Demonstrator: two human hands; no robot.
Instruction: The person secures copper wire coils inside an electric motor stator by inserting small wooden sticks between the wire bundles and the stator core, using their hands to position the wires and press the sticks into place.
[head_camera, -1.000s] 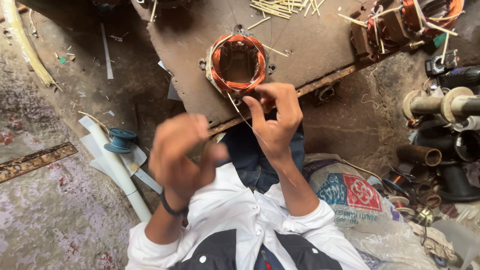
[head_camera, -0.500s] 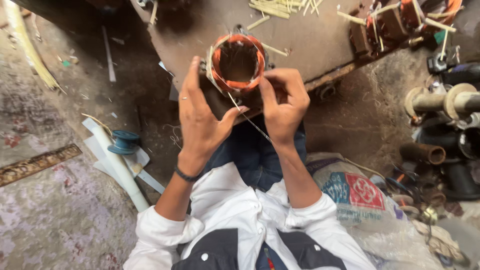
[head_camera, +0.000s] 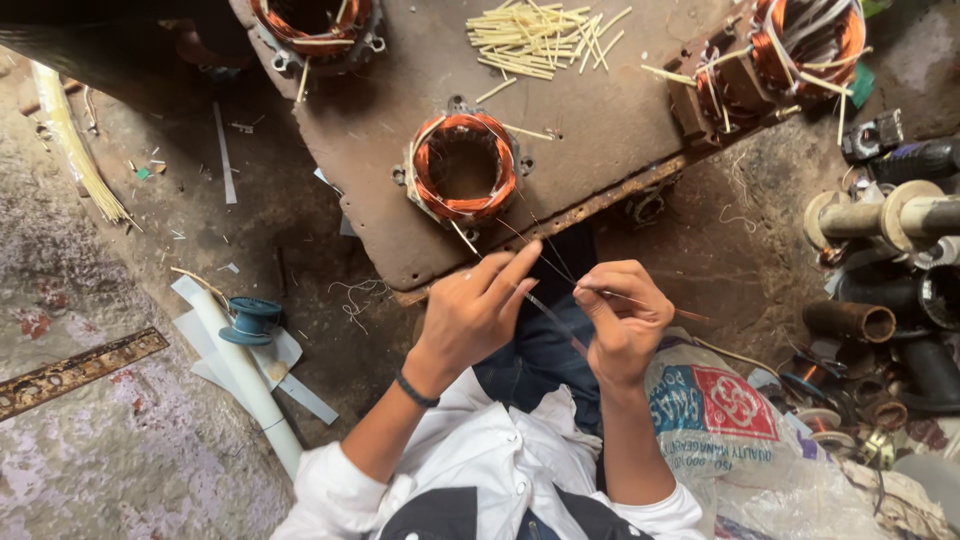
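Note:
A round motor stator wound with copper coils lies on the rusty metal plate in front of me. Thin wires run from its near side down to my hands. My left hand pinches one wire between thumb and fingers, index finger stretched out. My right hand is closed on a wire end just to the right, a short gap between the two hands. Both hands hover over my lap, just off the plate's near edge.
A pile of pale thin sticks lies at the plate's far side. Two more copper-wound stators sit at its far corners. A blue spool and white tube lie on the ground left; pipes and a printed sack right.
Both hands have pulled back from the stator toward my lap, drawing the wires out. The view has shifted, so the stator sits farther from my hands.

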